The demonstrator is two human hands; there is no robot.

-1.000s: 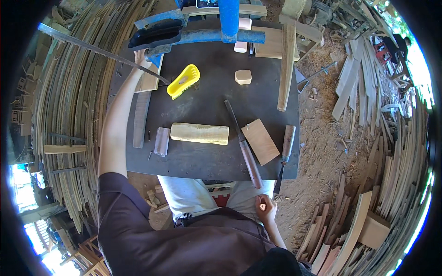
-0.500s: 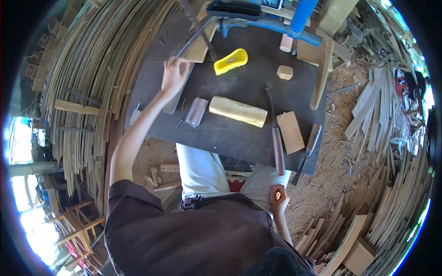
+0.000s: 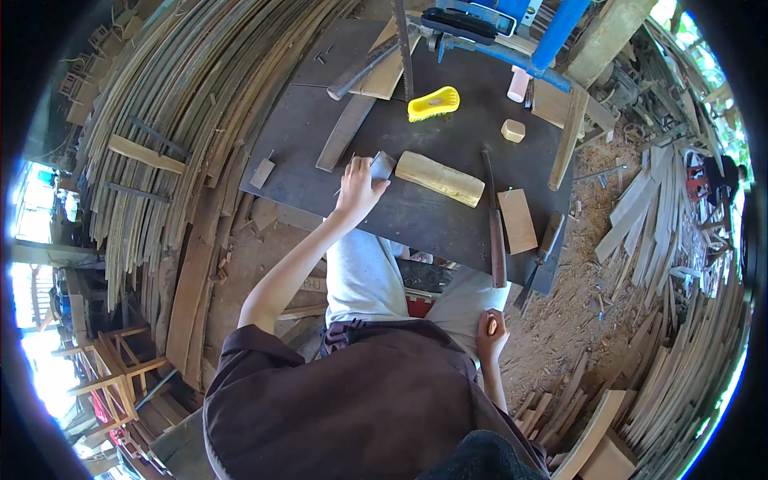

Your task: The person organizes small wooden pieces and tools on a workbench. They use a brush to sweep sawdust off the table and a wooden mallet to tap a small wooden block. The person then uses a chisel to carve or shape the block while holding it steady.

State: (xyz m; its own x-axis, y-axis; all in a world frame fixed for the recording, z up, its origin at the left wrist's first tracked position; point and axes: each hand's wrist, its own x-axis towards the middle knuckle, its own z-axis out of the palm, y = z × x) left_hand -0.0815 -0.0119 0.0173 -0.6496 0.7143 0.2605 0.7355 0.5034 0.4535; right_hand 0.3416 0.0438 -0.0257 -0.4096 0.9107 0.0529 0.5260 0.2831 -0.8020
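My left hand [image 3: 360, 190] is at the near side of a dark tabletop [image 3: 300, 152], its fingers and thumb closed about a small grey block [image 3: 383, 166], which they partly hide. Just right of it lies a pale, rough-split piece of wood [image 3: 440, 178]. My right hand [image 3: 491, 336] rests by my right thigh, curled around something whose tan, rounded end shows in the fist. A long file [image 3: 494, 232] with a brown handle lies near the table's right side. Past it are a flat wooden block [image 3: 518, 221] and a chisel [image 3: 547, 242].
Farther back lie a yellow brush [image 3: 434, 104], a small wooden cube [image 3: 513, 130], a saw blade [image 3: 402, 52] and a plank [image 3: 346, 132]. A blue metal frame [image 3: 512, 56] stands at the far edge. Stacked boards [image 3: 160, 104] line the left; wood shavings [image 3: 600, 280] cover the right floor.
My left hand has moved from beside a long-handled tool at the back left toward me, onto the grey block. The view has shifted slightly. My right hand stays by the thigh.
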